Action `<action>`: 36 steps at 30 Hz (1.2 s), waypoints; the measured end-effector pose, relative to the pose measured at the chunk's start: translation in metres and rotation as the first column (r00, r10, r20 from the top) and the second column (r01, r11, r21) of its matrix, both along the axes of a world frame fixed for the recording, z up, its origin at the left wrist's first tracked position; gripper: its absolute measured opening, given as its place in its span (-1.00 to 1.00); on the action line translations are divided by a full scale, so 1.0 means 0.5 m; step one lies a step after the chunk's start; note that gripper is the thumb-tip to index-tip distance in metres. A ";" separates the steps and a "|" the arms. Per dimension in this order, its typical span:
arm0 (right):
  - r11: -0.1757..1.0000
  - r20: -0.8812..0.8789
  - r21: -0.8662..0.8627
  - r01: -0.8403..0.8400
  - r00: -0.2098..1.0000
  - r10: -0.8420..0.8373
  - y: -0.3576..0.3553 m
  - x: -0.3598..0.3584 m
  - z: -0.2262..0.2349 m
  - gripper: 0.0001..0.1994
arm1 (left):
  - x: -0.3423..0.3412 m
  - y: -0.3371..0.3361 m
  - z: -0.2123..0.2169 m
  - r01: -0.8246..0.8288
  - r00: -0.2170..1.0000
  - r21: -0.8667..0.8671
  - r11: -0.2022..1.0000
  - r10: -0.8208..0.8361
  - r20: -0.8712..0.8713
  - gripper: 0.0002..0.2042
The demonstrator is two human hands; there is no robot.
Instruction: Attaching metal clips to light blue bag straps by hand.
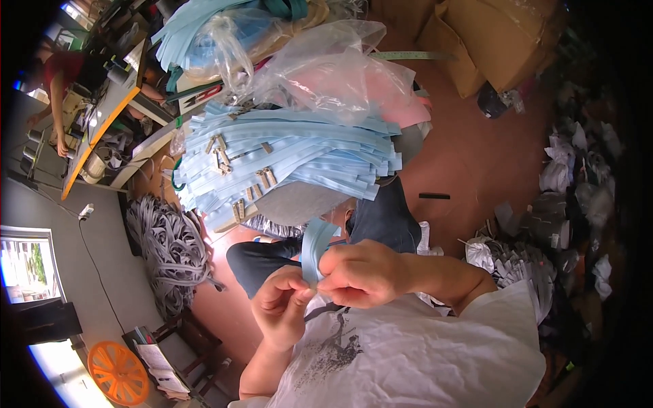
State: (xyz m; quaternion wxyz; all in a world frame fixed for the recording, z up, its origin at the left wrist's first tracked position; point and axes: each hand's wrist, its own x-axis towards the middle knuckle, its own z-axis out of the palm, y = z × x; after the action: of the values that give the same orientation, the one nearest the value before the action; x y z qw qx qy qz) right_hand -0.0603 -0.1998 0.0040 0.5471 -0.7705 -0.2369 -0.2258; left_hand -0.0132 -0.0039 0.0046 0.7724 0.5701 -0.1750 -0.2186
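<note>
Currently, the left hand and right hand are pinching a pale-blue strip between them, seemingly mid-handling, while similar strips, possibly pending, are lying piled on the tabletop.

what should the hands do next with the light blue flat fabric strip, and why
Probably ease the right hand slightly away while the left hand holds the light blue flat fabric strip. The left pinches its near end and the right crowds close beside, hiding part of it, so a small gap would likely show how that end sits.
</note>
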 end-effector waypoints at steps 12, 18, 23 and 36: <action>0.996 0.149 -0.041 0.083 0.986 -0.076 0.004 0.019 -0.006 -0.71 | -0.004 -0.007 -0.026 -0.154 0.950 -0.003 0.988 0.149 0.273 -0.87; 0.987 0.085 0.153 -0.052 0.996 0.039 -0.004 0.024 0.017 -0.74 | 0.006 -0.004 -0.003 -0.099 0.960 -0.124 0.987 0.128 0.250 -0.80; 0.950 -0.306 0.295 -0.104 0.931 0.197 -0.006 0.011 0.026 -0.87 | 0.035 0.008 0.015 -0.188 0.771 0.136 0.973 0.060 0.634 -0.78; 0.969 -0.326 0.238 -0.060 0.935 0.138 0.000 0.008 0.051 -0.87 | 0.042 0.004 0.017 -0.102 0.826 0.080 0.992 0.039 0.562 -0.89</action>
State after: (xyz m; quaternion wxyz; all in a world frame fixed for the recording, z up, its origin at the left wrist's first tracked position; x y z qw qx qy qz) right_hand -0.0561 -0.1997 0.0297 0.6739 -0.7181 -0.1507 -0.0866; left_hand 0.0076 -0.0019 0.0132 0.6635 0.6555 -0.3600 -0.0227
